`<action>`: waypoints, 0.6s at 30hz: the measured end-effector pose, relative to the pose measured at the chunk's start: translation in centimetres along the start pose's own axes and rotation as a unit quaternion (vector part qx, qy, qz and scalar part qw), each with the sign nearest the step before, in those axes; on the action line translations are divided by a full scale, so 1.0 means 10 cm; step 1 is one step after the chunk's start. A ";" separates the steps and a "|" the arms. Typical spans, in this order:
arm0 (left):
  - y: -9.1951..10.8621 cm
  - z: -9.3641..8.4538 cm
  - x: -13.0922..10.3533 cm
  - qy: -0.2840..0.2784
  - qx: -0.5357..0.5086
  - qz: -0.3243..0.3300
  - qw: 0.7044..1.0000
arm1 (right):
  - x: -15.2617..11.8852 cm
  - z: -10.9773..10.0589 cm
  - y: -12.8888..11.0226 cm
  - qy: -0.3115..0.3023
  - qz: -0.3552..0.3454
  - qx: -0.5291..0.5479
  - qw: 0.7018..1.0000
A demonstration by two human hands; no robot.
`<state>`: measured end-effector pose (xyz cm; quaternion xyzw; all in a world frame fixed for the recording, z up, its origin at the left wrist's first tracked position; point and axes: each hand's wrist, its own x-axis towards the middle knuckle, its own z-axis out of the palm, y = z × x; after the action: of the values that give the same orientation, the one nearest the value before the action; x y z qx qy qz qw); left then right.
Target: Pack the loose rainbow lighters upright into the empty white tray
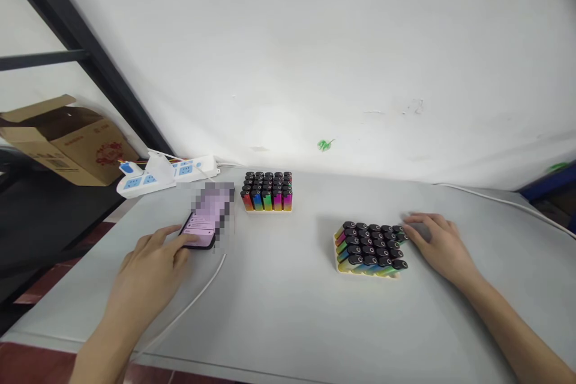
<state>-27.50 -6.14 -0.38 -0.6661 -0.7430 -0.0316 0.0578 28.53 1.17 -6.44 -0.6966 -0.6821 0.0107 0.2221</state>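
Note:
My left hand lies over the near end of a phone with a lit screen, its fingers stretched out and the thumb on the lower part of the screen. Part of the phone is blurred by pixel blocks. My right hand rests on the table at the right edge of a tray of lighters, fingers apart and slightly bent. Its thumb tip is close to a green lighter at that edge; I cannot tell whether they touch. These lighters have black tops and rainbow-coloured bodies, several of them leaning. Neither hand grips anything.
Farther back stands a second tray of lighters, in neat upright rows. A white power strip with plugs lies at the back left, beside an open cardboard box. A white cable crosses the grey table. A white wall bounds the back.

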 end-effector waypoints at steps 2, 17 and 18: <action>0.01 -0.01 0.00 0.009 -0.006 -0.002 1.000 | 0.00 0.00 0.00 0.002 0.002 0.001 1.000; 0.11 -0.11 -0.01 -0.007 -0.009 -0.009 1.000 | 0.02 0.01 -0.01 0.002 -0.014 0.003 1.000; 0.11 -0.11 -0.02 0.001 -0.007 -0.009 1.000 | 0.02 0.00 -0.01 0.002 -0.014 0.004 1.000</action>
<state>-26.36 -6.30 0.65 -0.6597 -0.7487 -0.0382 0.0537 28.44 1.37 -6.39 -0.6861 -0.6913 0.0089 0.2267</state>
